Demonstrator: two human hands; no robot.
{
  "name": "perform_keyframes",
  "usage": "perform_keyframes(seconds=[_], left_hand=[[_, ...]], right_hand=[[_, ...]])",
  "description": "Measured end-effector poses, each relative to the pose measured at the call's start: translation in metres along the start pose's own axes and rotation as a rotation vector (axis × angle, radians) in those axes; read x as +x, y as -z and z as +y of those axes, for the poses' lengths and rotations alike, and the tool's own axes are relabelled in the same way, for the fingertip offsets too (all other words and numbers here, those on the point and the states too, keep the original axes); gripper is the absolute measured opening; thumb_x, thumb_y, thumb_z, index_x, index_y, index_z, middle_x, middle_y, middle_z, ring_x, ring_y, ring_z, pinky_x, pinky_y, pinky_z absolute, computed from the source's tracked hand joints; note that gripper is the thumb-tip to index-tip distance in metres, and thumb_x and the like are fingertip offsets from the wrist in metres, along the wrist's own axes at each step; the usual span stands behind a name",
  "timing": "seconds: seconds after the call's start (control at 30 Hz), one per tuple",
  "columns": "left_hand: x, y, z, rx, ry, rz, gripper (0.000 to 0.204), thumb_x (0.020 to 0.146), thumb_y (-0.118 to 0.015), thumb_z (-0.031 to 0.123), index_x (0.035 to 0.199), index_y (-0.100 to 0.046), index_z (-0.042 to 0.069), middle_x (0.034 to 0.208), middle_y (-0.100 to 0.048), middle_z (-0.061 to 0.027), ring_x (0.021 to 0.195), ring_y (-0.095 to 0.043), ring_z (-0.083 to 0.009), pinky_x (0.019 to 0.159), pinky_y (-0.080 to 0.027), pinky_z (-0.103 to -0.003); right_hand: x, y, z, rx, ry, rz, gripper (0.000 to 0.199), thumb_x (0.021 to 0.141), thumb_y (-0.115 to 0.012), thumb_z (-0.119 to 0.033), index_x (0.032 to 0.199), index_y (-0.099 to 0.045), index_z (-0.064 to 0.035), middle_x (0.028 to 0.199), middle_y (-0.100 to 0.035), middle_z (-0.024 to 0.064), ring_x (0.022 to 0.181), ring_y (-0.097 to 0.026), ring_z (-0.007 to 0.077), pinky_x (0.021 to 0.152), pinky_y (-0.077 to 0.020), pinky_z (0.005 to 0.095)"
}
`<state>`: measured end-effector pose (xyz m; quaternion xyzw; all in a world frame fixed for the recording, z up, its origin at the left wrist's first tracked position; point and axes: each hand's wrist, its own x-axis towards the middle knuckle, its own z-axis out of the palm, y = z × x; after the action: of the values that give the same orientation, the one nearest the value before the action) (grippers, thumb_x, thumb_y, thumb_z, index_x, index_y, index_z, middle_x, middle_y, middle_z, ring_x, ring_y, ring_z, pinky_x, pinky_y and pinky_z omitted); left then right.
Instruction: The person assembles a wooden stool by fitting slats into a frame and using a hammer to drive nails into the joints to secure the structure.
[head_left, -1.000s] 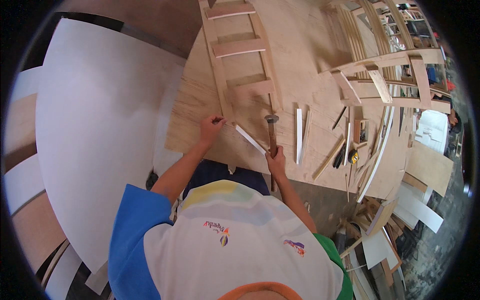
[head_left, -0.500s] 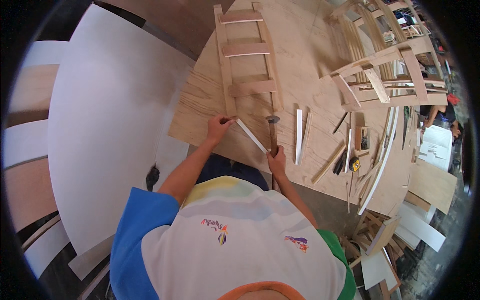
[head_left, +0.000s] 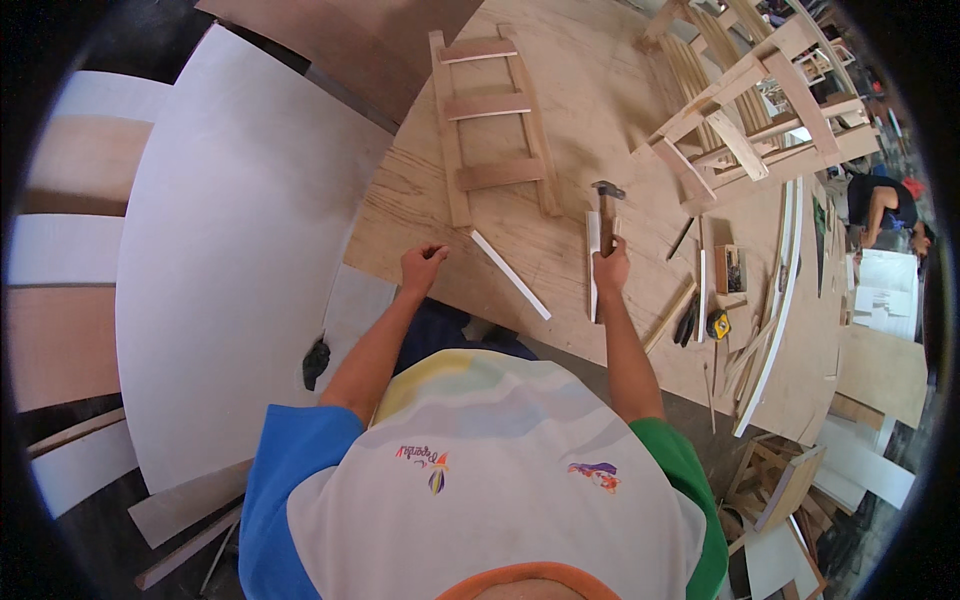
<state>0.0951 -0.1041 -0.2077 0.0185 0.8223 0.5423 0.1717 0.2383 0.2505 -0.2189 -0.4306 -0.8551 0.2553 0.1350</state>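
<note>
My right hand (head_left: 612,266) is wrapped round the handle of a hammer (head_left: 608,204), its dark metal head pointing away from me. Under or beside it lies a white-faced wood strip (head_left: 592,240), partly covered by the hand. My left hand (head_left: 424,266) hovers at the table's near edge with thumb and fingers pinched; whatever is between them is too small to make out. Between the hands, a loose white strip (head_left: 512,276) lies slanting on the plywood table (head_left: 400,190). Beyond it rests a ladder-like wooden frame (head_left: 462,140) with three crosspieces.
To the right are pliers (head_left: 686,322), a yellow tape measure (head_left: 718,323), a small wooden box (head_left: 731,268) and long strips. A larger slatted wooden frame (head_left: 760,100) stands at the far right. A big white panel (head_left: 230,250) is on the left. Another person (head_left: 882,210) crouches at the right.
My right hand has carried the hammer to the right, over the other strip. My left hand has let go of the white strip and drawn back slightly toward me.
</note>
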Motion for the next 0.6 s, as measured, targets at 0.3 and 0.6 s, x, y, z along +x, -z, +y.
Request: perform_keyframes(seconds=[0.3, 0.6], left_hand=[[0.043, 0.033, -0.007, 0.100, 0.035, -0.042, 0.023, 0.076, -0.074, 0.021, 0.081, -0.069, 0.000, 0.072, -0.068, -0.0062, 0.065, -0.062, -0.0117, 0.063, -0.048, -0.027], [0.144, 0.043, 0.004, 0.136, -0.001, -0.088, 0.027, 0.074, -0.074, 0.025, 0.083, -0.067, 0.001, 0.076, -0.067, -0.0081, 0.070, -0.062, -0.0154, 0.066, -0.048, -0.029]], right_hand=[[0.058, 0.008, 0.034, -0.154, -0.241, 0.049, 0.054, 0.072, -0.062, -0.013, 0.124, -0.046, -0.0080, 0.096, -0.063, 0.0245, 0.091, -0.061, 0.0393, 0.079, -0.0486, 0.0479], [0.049, -0.013, 0.022, -0.454, 0.028, 0.169, 0.048, 0.078, -0.064, -0.017, 0.122, -0.050, -0.0046, 0.113, -0.055, 0.0192, 0.104, -0.054, 0.0345, 0.089, -0.0447, 0.0437]])
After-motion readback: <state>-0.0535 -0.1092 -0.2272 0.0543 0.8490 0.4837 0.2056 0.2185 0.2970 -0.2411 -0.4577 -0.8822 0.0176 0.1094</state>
